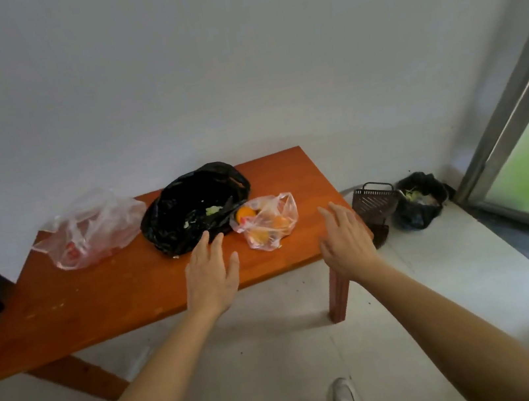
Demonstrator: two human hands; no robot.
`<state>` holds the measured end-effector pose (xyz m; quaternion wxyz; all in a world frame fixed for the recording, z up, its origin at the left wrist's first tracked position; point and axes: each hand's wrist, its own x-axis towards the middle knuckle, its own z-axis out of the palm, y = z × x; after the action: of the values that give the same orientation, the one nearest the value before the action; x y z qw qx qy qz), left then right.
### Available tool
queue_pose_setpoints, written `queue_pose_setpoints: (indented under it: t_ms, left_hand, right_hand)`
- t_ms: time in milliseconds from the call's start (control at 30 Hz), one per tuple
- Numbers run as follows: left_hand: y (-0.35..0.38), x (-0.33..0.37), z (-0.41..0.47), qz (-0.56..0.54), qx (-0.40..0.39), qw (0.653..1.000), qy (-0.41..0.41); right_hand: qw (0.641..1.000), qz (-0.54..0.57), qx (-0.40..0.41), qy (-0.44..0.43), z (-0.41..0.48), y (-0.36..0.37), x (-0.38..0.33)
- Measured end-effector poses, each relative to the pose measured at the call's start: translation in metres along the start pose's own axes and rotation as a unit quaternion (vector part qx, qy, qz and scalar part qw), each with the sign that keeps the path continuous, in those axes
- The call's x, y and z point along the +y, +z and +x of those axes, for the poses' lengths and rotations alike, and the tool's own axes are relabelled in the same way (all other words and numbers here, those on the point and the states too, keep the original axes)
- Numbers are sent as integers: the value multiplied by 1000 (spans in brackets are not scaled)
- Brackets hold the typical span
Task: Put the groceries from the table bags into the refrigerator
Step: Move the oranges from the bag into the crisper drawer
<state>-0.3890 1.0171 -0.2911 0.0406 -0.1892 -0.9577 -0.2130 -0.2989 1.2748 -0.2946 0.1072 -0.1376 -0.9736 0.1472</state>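
- A plain white wall [232,49] fills the upper half of the view.
- A pale tiled floor [280,353] spreads below it.
- A low orange-brown wooden table [98,296] stands against the wall and carries all three grocery bags.
- A grey metal sliding-door frame [511,105] runs down the right side.
- A crumpled black plastic bag [187,205] lies open at the middle of the table's far side, with pale green scraps showing inside.
- A large clear plastic bag [94,227] sits at the table's far left, just beside the black one, with something red inside.
- A small clear plastic bag [268,222] holding oranges [245,213] rests to the right of the black bag, touching it.
- The left hand [212,274] reaches over the table's near edge, fingers straight and spread, grasping nothing. Its fingertips are at the black bag's near rim, but whether they touch it cannot be told.
- The right hand [345,239] hangs over the table's right end, near the orange bag, fingers relaxed and released.
- A black bin bag [419,200] stands on the floor in the corner.
- A brown slotted plastic basket [374,203] sits between it and the table.
- A white shoe [344,395] shows at the bottom.
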Motion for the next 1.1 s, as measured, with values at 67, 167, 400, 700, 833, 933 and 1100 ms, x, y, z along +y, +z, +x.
queue_pose_setpoints:
  t_ms: [67, 167, 400, 700, 833, 933, 1100]
  left_hand:
    - [9, -2, 39, 3, -14, 1000, -5]
    - [22, -4, 101, 9, -24, 999, -32]
    - [45, -11, 207, 7, -58, 996, -65]
    - [123, -42, 293, -31, -153, 987, -43]
    - [169, -51, 329, 2, -219, 976, -20]
    - [194, -55, 345, 90, -279, 956, -17]
    - [211, -67, 366, 174, -322, 929, 54]
  right_hand:
    - [999, 29, 0, -14, 45, 10, 2]
    - [997, 62, -15, -35, 122, 26, 6]
    - [982, 86, -114, -120, 267, 64, -2]
    - [948, 20, -296, -119, 316, 166, 3]
    - [932, -39, -359, -26, 305, 190, 26]
    - [917, 8, -394, 61, 288, 207, 38]
    - [925, 28, -354, 138, 277, 230, 29]
